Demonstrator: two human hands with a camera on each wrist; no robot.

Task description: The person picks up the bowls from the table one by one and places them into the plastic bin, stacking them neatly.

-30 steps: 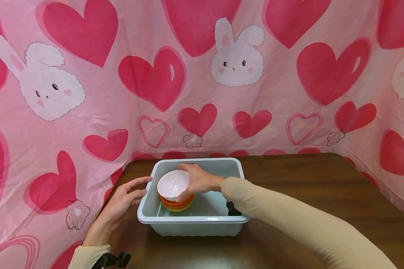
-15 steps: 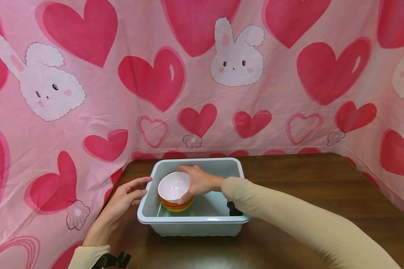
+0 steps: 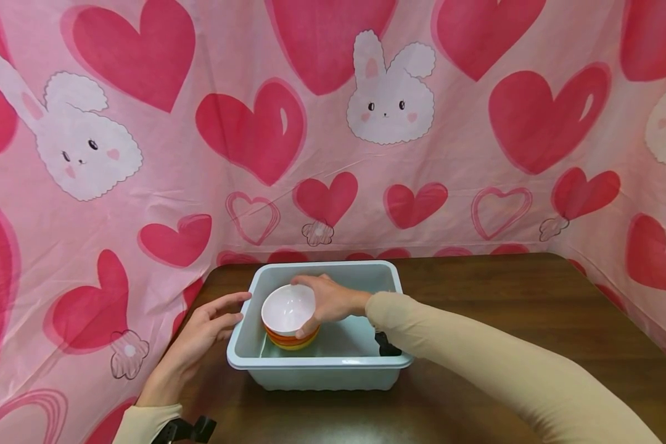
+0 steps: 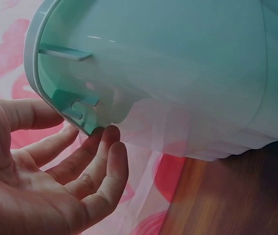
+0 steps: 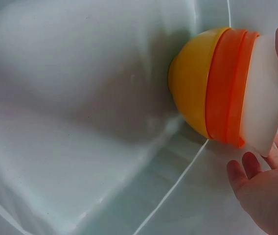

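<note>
My right hand reaches into the pale blue-green plastic basin and grips the rim of a white bowl, thumb on the near side and fingers on the far side. Below it, the white bowl sits in a stack with orange bowls and a yellow bowl at the bottom. The right wrist view shows this stack sideways. At the basin's left side my left hand touches the rim with loosely bent, spread fingers. From the left wrist view, its thumb and fingertips meet the rim's corner.
The basin stands on a dark brown wooden table. A pink cloth with hearts and rabbits hangs behind and along both sides, close to the left arm. Black wrist camera mounts show at both wrists.
My right hand and the white bowl have shifted slightly down and to the right, settling lower on the stack. The left hand and the basin have stayed put.
</note>
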